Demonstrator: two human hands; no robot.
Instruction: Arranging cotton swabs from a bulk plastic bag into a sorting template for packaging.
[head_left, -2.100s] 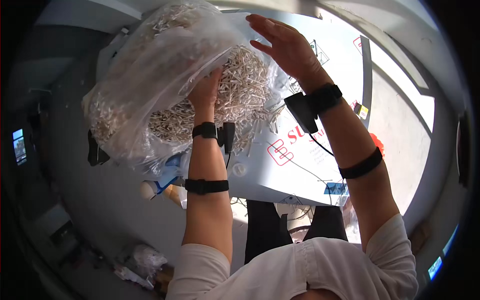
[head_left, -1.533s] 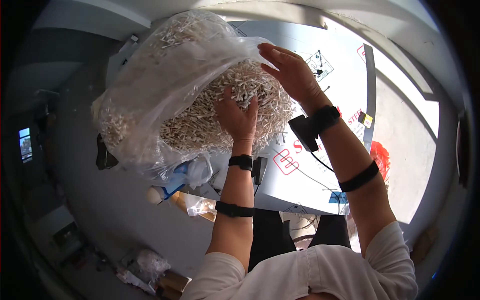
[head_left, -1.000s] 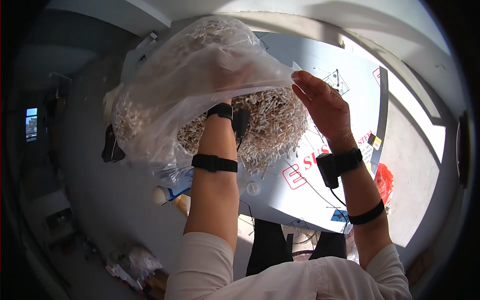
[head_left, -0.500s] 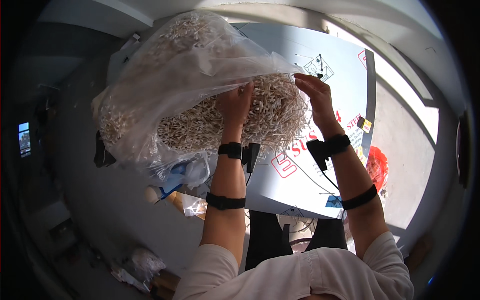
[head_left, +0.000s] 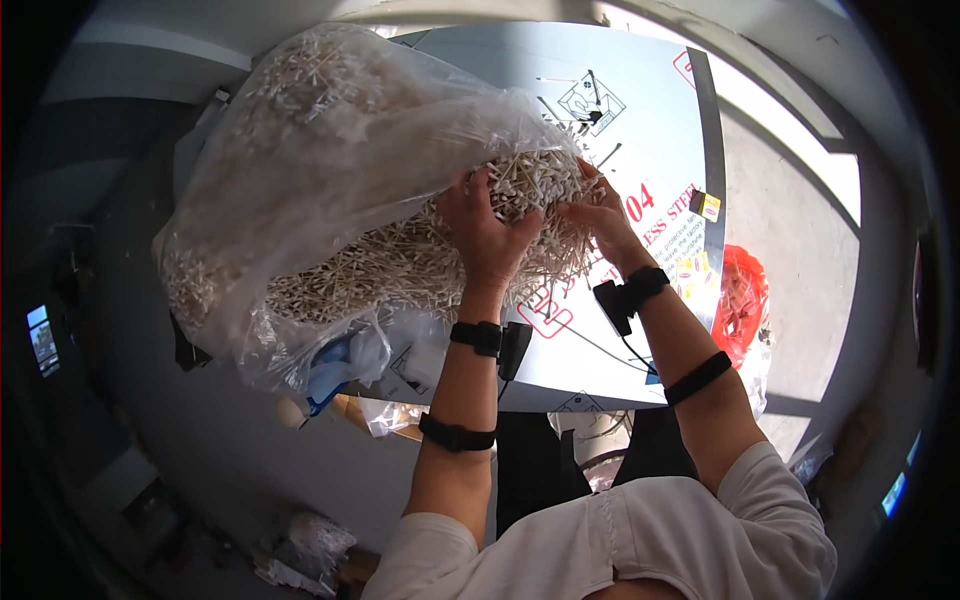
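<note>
Large clear plastic bag [head_left: 330,180], packed with thin pale sticks [head_left: 400,265]; upper left to centre of frame, lifted above white table [head_left: 640,130]. Mouth of bag at centre, sticks spilling out there. Left hand [head_left: 488,232]: centre frame, grip spread, fingers pressed into the stick mass at the bag's mouth. Right hand [head_left: 600,215]: just right of centre, grip half curled around the stick ends, touching them. Black bands on both wrists and forearms. Red bag [head_left: 742,305] at right edge, beyond table. Crumpled plastic [head_left: 345,360] below bag, lower left.

Both hands [head_left: 490,235] [head_left: 600,215] raised, fingers spread.
</note>
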